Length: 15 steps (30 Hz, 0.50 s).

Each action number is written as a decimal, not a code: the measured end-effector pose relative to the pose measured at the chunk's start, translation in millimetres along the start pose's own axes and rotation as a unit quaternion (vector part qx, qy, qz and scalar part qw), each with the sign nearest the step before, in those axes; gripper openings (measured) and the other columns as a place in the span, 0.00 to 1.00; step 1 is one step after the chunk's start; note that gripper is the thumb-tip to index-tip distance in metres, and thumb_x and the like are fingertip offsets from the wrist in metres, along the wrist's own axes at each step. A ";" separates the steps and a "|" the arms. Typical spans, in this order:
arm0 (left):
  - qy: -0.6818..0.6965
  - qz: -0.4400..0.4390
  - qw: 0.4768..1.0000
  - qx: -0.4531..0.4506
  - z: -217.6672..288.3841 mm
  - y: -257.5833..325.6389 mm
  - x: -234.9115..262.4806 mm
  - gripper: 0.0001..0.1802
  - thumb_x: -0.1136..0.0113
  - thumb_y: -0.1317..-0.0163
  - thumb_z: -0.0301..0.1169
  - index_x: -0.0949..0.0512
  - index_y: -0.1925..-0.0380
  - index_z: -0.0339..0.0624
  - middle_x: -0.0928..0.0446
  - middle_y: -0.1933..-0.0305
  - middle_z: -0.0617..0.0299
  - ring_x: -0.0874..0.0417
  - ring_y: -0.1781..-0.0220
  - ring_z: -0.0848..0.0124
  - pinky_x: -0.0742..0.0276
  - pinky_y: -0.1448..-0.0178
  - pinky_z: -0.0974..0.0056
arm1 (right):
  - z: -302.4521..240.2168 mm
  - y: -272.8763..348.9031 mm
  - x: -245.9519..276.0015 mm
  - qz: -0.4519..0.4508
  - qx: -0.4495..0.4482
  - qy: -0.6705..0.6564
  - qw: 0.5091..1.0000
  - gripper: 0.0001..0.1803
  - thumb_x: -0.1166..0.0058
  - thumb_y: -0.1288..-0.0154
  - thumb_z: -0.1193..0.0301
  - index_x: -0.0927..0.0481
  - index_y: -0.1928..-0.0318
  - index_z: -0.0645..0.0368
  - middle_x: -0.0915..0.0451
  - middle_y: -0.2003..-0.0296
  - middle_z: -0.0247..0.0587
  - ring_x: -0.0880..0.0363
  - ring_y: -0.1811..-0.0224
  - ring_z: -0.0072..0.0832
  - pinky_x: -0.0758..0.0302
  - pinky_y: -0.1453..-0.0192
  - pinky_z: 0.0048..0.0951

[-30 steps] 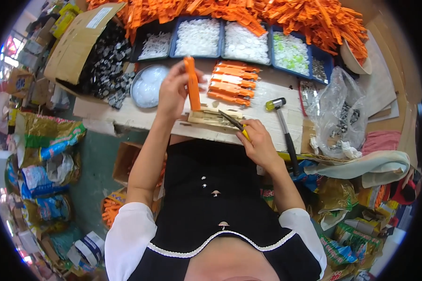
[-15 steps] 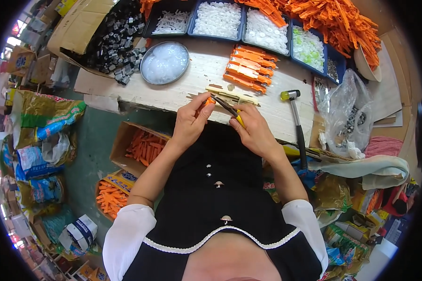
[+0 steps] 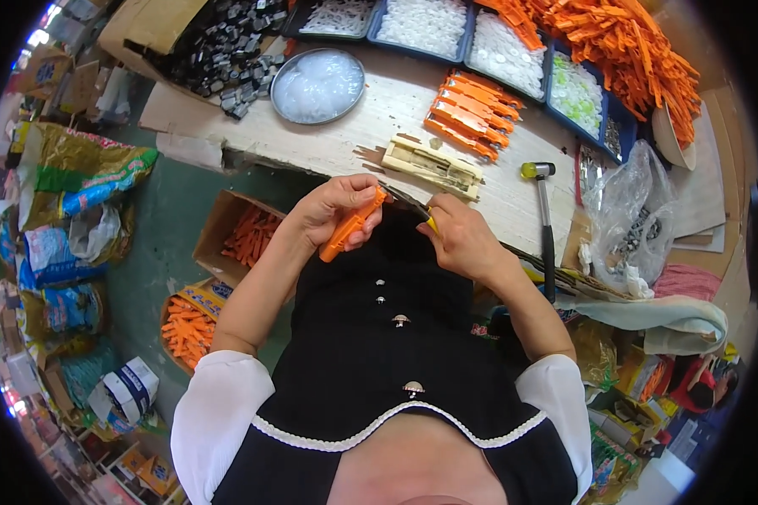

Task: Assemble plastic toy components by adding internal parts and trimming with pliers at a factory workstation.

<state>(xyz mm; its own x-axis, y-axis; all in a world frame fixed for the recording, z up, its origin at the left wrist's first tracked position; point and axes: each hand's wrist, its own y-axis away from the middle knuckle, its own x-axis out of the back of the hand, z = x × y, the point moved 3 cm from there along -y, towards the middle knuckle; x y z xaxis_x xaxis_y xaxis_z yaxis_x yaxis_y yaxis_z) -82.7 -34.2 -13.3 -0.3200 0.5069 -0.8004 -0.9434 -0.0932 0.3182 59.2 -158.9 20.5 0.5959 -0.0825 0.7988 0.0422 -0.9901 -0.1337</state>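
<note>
My left hand (image 3: 333, 204) is closed around a long orange plastic piece (image 3: 343, 234), which slants down toward my body with its upper end near my fingertips. My right hand (image 3: 466, 238) grips pliers (image 3: 407, 199) with dark jaws and yellow handles. The jaws point at the upper end of the orange piece; whether they touch it I cannot tell. Just beyond both hands, at the table's front edge, lies a cream-coloured grooved block (image 3: 434, 166). Behind that block, several orange pieces (image 3: 473, 116) lie side by side in a row.
A hammer (image 3: 547, 227) with a black handle lies to the right, across the table edge. Round dish (image 3: 318, 84) and black parts (image 3: 219, 59) sit at the left. Blue trays (image 3: 419, 29) of white parts line the back beside an orange heap (image 3: 627, 55). Cartons (image 3: 219, 219) stand below.
My left hand has turned, and the orange piece now shows along its length below my fingers. The cream block, partly behind my hands before, is more exposed. The whole view has shifted slightly.
</note>
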 end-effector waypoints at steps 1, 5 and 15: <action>0.001 0.005 1.000 -0.006 -1.4 6.0 4.3 0.12 0.46 0.42 0.32 0.29 0.61 0.37 0.28 0.81 0.53 0.29 0.88 0.70 0.33 0.88 0.71 | -1.3 -0.6 -4.0 -0.004 0.006 -0.002 1.000 0.10 0.46 0.46 0.73 0.30 0.71 0.67 0.28 0.66 0.51 0.29 0.65 0.46 0.29 0.61 0.37; -0.157 0.092 0.982 0.044 -7.4 50.2 52.1 0.16 0.44 0.43 0.34 0.28 0.57 0.38 0.25 0.77 0.51 0.22 0.80 0.66 0.26 0.79 0.65 | -6.7 -3.9 -24.1 -0.007 0.058 -0.024 0.998 0.09 0.46 0.46 0.74 0.30 0.71 0.67 0.28 0.60 0.50 0.31 0.58 0.45 0.32 0.54 0.37; -0.756 0.220 0.533 -0.310 66.6 -18.3 -8.1 0.13 0.38 0.52 0.34 0.21 0.65 0.43 0.27 0.62 0.55 0.29 0.57 0.57 0.34 0.54 0.58 | 15.0 3.9 17.8 0.125 -0.007 -0.036 0.992 0.09 0.45 0.48 0.75 0.29 0.70 0.67 0.29 0.61 0.48 0.32 0.59 0.43 0.33 0.54 0.36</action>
<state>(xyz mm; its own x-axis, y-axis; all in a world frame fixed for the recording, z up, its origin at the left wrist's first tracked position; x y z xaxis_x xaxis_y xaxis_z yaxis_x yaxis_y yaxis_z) -57.1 20.5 21.2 -0.5283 0.3877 0.7553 -0.8035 -0.5157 -0.2973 82.1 -162.5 25.4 0.6428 -0.3170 0.6974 -0.1252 -0.9416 -0.3126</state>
